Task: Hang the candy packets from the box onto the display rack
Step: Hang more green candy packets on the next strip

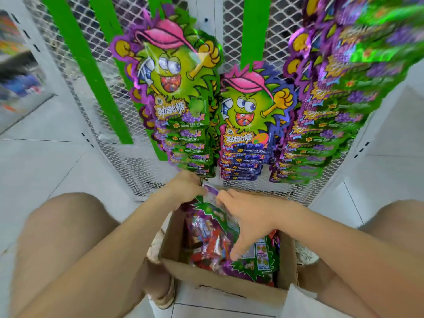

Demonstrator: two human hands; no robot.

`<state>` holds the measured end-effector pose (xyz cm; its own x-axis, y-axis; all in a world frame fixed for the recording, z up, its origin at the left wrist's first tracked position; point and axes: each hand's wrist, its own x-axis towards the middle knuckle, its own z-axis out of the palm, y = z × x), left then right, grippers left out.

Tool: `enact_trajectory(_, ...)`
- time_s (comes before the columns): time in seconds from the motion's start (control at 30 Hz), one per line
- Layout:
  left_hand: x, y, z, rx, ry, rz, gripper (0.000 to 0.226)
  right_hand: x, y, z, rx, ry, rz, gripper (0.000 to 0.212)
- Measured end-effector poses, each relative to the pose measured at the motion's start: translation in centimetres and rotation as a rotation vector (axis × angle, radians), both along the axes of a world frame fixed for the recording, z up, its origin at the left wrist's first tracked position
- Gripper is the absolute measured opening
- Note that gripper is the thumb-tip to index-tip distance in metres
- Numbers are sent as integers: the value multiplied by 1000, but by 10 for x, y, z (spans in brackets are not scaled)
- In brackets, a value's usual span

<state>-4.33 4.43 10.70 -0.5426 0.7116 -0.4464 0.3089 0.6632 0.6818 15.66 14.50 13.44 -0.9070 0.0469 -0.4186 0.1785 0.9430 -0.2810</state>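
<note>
Head camera: the left hand (185, 188) pinches the top edge of a green-and-purple candy packet (210, 208) with curled fingers, just above the open cardboard box (213, 281). The right hand (249, 222), fingers spread and nearly straight, rests against the packet. Rows of packets (181, 106) hang on the mesh display rack (137, 171) behind.

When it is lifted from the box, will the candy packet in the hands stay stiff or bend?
Probably floppy: the candy packet curves below the left hand's grip. Its glossy film looks slippery, so it may slide.
</note>
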Motion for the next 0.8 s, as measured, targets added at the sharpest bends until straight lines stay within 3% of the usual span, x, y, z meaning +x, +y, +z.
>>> enact_trajectory(0.03,-1,-4,7,-2,-77,80,21,3,-2,2,-41,49,-29,97)
enact_trajectory(0.17,-4,-21,42,15,-318,284,6,7,-3,23,-160,331,-184,12)
enact_trajectory(0.3,-13,-29,72,-56,-124,152,33,2,-2,46,-200,554,-339,40)
enact_trajectory(0.4,-17,-30,93,87,-30,57,56,-6,-1,59,-238,607,-412,39)
enact_trajectory(0.5,-16,-33,123,323,85,71,47,-18,-1,75,-249,658,-411,11)
enact_trajectory(0.6,-23,-31,151,622,430,139,25,-33,2,102,-226,760,-420,27)
enact_trajectory(0.67,-30,-27,177,789,624,192,13,-46,3,134,-175,895,-438,19)
enact_trajectory(0.8,-45,-14,235,954,714,246,27,-80,10,201,-85,1202,-464,13)
